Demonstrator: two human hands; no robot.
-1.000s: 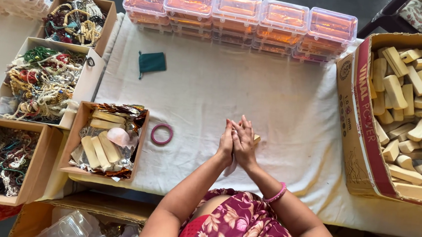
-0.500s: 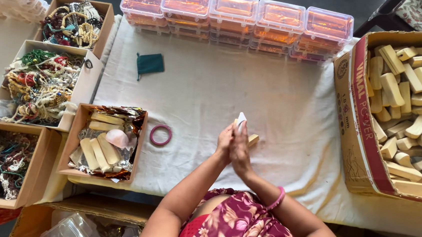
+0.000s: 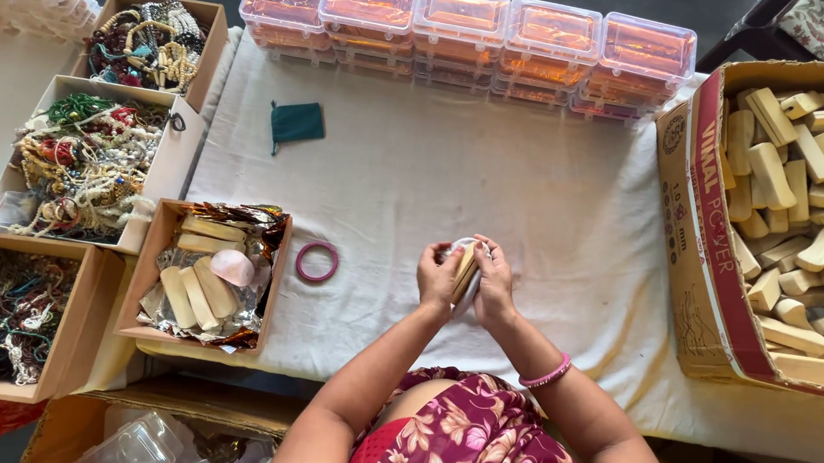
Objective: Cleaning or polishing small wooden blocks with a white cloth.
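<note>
Both hands meet above the middle of the cloth-covered surface point(image 3: 533, 192). The left hand point(image 3: 439, 278) and the right hand point(image 3: 496, 285) close from either side on a pale wooden block point(image 3: 465, 262), which stands on edge between the palms; a white rounded piece point(image 3: 467, 243) shows just behind it, its exact form unclear. A pink bangle circles the right wrist point(image 3: 548, 374).

A pink ring point(image 3: 317, 261) lies flat on the cloth just left of the hands. Beside it, a small cardboard box point(image 3: 161, 241) holds similar wooden blocks, foil wrapping and a pink stone. Further left, three open boxes hold tangled bead necklaces point(image 3: 84, 162). A dark green pouch point(image 3: 297, 123) lies near the far left of the cloth. A row of clear plastic cases point(image 3: 467, 30) with orange contents lines the far edge. At the right, a large carton point(image 3: 701, 235) is heaped with wooden blocks. Nothing lies between the hands and these items.
</note>
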